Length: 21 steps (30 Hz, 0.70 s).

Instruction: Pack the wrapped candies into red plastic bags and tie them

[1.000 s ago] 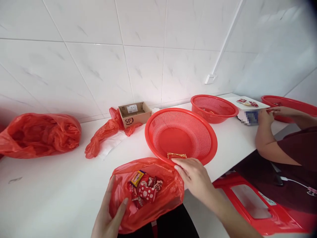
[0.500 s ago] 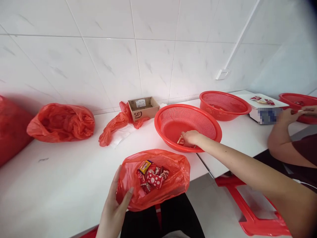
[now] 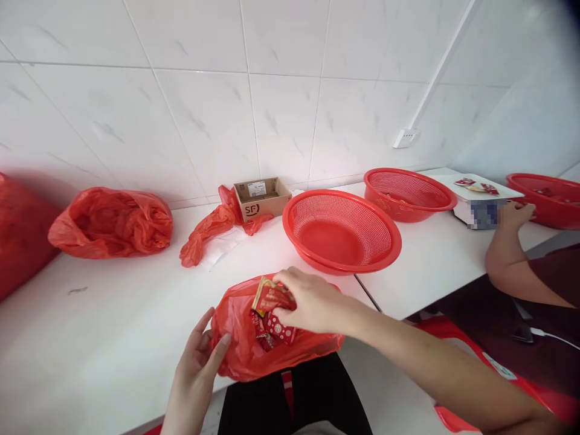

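My left hand (image 3: 194, 362) is closed on the left edge of a red plastic bag (image 3: 240, 362), thumb on the near side. The bag's mouth gapes upward at the table's front edge, above my lap. Inside lie several small wrapped snacks, among them a red packet with white dots (image 3: 281, 329). My right hand (image 3: 310, 302) is over the bag's mouth, fingers pinched on a red and gold snack packet (image 3: 272, 296). Its fingers cover part of that packet and some snacks below. Just beyond stands a red plastic basket (image 3: 342, 266), with no snacks visible in it.
Farther right are another red basket (image 3: 410, 208), a scale (image 3: 480, 208) bearing packets, and a third basket (image 3: 553, 211). A co-worker's hand (image 3: 516, 214) is beside the scale. A cardboard box (image 3: 263, 202) and crumpled red bags (image 3: 113, 223) stand along the wall.
My right hand has come out of the near basket, bringing the red and gold packet over the bag. My left hand has shifted slightly left and down. The co-worker's hand has moved toward the scale.
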Each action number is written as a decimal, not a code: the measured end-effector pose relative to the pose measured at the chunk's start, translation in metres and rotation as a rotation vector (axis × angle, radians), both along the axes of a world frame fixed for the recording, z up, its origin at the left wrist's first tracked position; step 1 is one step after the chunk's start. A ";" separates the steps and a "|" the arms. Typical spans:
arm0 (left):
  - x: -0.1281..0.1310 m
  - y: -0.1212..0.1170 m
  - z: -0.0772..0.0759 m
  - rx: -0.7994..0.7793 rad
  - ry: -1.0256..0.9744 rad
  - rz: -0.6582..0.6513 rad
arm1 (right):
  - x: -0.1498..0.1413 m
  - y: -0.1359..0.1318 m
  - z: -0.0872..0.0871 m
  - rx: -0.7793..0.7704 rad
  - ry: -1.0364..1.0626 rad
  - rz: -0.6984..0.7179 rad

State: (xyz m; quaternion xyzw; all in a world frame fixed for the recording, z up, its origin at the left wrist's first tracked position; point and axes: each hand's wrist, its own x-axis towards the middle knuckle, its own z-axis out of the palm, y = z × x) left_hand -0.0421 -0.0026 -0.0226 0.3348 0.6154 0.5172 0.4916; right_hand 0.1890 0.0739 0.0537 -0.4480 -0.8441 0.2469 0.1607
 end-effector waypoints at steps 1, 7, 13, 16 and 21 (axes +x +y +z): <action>-0.001 0.000 0.001 0.004 0.005 0.004 | -0.008 -0.004 -0.008 0.059 -0.058 0.002; -0.003 -0.005 0.019 0.010 0.028 0.072 | 0.017 -0.009 -0.029 0.381 -0.068 -0.150; -0.014 -0.019 0.006 -0.168 -0.049 0.024 | 0.075 -0.049 -0.068 0.203 0.012 -0.468; -0.023 -0.019 0.001 -0.217 -0.187 -0.058 | 0.089 -0.051 -0.069 -0.102 0.161 -0.469; -0.037 0.028 0.059 0.110 -0.177 0.027 | 0.086 -0.012 -0.002 0.017 0.315 -0.441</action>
